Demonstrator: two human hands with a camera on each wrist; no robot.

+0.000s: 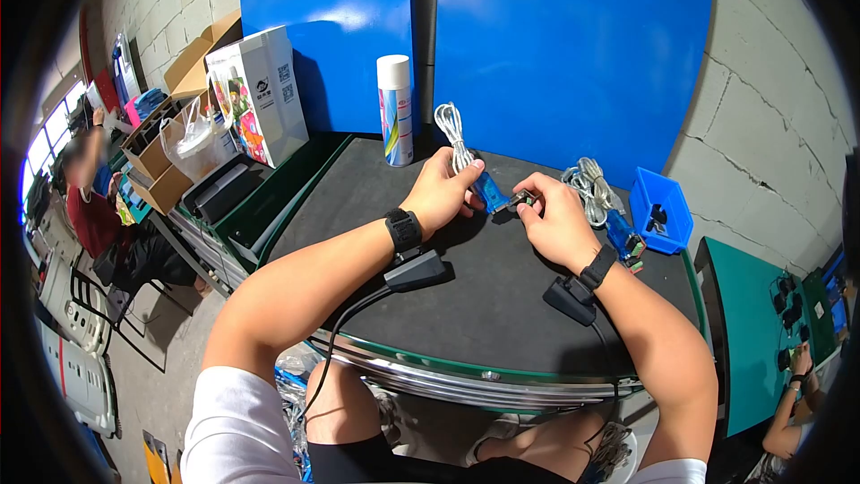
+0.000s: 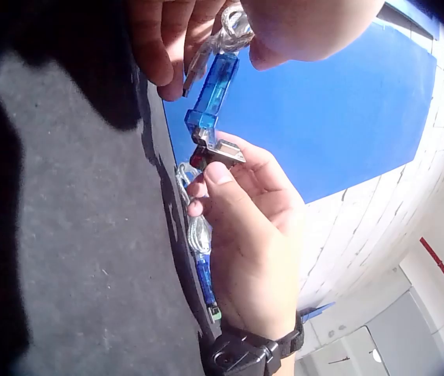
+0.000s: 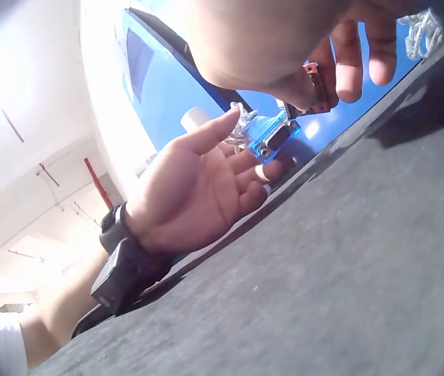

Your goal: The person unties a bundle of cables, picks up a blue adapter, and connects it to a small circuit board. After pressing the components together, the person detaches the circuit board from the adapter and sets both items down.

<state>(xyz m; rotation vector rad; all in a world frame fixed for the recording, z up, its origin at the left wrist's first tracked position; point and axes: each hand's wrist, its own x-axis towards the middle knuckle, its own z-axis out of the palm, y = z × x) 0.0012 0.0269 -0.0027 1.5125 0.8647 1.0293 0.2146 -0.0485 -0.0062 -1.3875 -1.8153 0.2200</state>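
My left hand [image 1: 441, 193] grips the coiled clear cable [image 1: 455, 136] just behind its blue connector [image 1: 488, 192]. Between the thumb and fingers of my right hand [image 1: 557, 222] is a small metal-shelled connector piece [image 2: 226, 152], held close to the end of the blue connector. In the right wrist view the blue connector [image 3: 272, 136] shows its dark socket face, and a small red-edged board [image 3: 317, 88] sits in my right fingers. Whether the two parts touch, I cannot tell.
A second coiled cable [image 1: 591, 188] with a blue connector [image 1: 620, 231] lies right of my right hand, beside a blue bin [image 1: 661, 211] holding small dark parts. A spray can [image 1: 395, 111] stands at the mat's back. Boxes fill the left; two other people are at the sides.
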